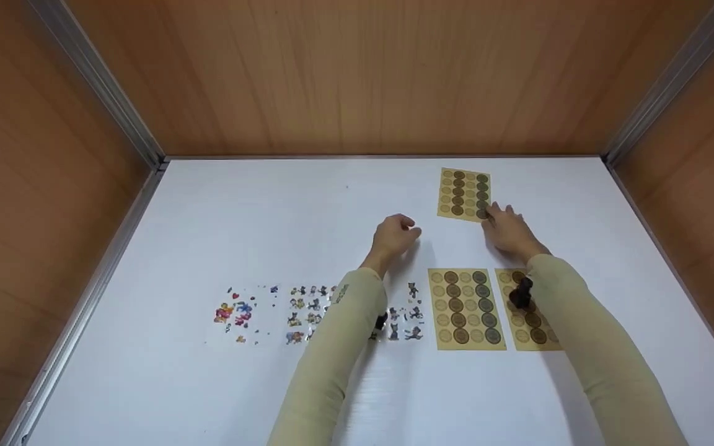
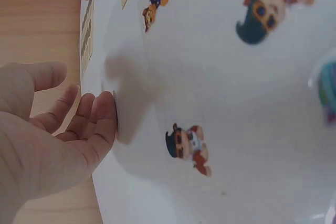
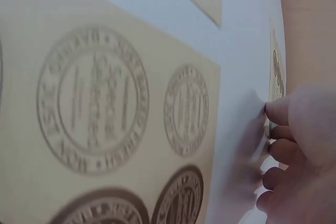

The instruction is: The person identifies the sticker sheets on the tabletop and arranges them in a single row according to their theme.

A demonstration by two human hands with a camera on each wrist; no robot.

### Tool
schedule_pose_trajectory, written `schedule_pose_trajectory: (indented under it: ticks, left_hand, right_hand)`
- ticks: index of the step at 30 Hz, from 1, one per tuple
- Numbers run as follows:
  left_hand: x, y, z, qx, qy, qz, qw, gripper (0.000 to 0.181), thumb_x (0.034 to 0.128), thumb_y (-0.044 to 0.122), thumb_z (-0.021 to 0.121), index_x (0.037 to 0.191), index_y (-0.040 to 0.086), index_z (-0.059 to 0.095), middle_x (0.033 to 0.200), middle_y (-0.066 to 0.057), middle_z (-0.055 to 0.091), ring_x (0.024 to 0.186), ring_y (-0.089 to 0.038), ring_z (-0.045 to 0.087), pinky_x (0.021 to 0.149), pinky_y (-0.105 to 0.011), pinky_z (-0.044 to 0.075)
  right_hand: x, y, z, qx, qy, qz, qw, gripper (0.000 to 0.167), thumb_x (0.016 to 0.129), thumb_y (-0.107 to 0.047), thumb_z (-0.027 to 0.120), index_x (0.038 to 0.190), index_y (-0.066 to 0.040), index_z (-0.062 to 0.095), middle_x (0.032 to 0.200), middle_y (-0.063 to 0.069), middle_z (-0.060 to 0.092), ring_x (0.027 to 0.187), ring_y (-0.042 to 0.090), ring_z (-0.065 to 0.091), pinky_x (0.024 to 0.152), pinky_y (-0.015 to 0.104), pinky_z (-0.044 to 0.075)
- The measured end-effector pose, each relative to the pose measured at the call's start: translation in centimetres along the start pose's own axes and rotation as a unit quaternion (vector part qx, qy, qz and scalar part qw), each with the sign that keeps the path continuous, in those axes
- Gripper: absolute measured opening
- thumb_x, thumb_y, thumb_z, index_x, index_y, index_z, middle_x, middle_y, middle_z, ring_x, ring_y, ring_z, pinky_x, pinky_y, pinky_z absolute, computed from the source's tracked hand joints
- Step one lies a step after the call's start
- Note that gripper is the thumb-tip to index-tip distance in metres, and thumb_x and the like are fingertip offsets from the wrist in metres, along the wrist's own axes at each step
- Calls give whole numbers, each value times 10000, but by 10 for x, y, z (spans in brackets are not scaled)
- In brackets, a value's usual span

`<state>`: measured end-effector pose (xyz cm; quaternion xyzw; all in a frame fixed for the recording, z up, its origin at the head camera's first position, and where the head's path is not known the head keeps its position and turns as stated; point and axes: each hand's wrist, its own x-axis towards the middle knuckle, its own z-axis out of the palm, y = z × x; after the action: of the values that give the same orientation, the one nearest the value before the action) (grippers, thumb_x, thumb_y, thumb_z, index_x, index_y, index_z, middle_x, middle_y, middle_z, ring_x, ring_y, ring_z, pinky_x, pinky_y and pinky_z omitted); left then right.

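Observation:
My right hand (image 1: pixel 508 231) pinches the lower right corner of a tan sticker sheet (image 1: pixel 463 194) at the back of the table. Rows of round seal stickers, some pale and some dark, cover this sheet. In the right wrist view, thumb and fingertips (image 3: pixel 277 109) meet at the sheet's edge. To its left, my left hand (image 1: pixel 394 238) hovers over the white table with loosely bent fingers (image 2: pixel 105 114) and holds nothing. Closer to me lie two more tan sheets, a left one (image 1: pixel 467 310) and a right one (image 1: pixel 521 319) partly hidden by the right forearm.
Clear sheets of cartoon stickers lie at the front left: a colourful one (image 1: pixel 242 314), one with small figures (image 1: pixel 298 313), and another (image 1: pixel 414 313) partly under the left sleeve. Wooden panels (image 1: pixel 357 74) enclose the white table (image 1: pixel 239 217) at the back and sides.

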<state>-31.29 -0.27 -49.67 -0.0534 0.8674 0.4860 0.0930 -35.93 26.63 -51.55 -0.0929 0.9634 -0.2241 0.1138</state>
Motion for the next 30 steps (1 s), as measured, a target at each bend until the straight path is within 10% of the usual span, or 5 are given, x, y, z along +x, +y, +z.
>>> schedule_pose_trajectory:
  ticks: [19,30]
  left_hand:
    - [14,-21,-36,1634,479,280,9850,378,968,263,683,1307,96,655,1281,-81,621,1240,-260,543,1111,-422,409]
    - [14,-34,-63,2084,-163,588,9761,674,867,354,795,1416,36,566,1479,-150,505,1369,-331,435,1165,-525,293]
  right_hand:
    - [7,-37,23,314,-310,-966,9943,405,1078,-243,476,1470,-147,514,1645,131,275,1536,376,98,1230,571,91]
    - [11,-55,27,604,-556,-1831,9797,526,1002,-239,655,1490,-125,495,1507,69,515,1457,303,370,1215,479,262]
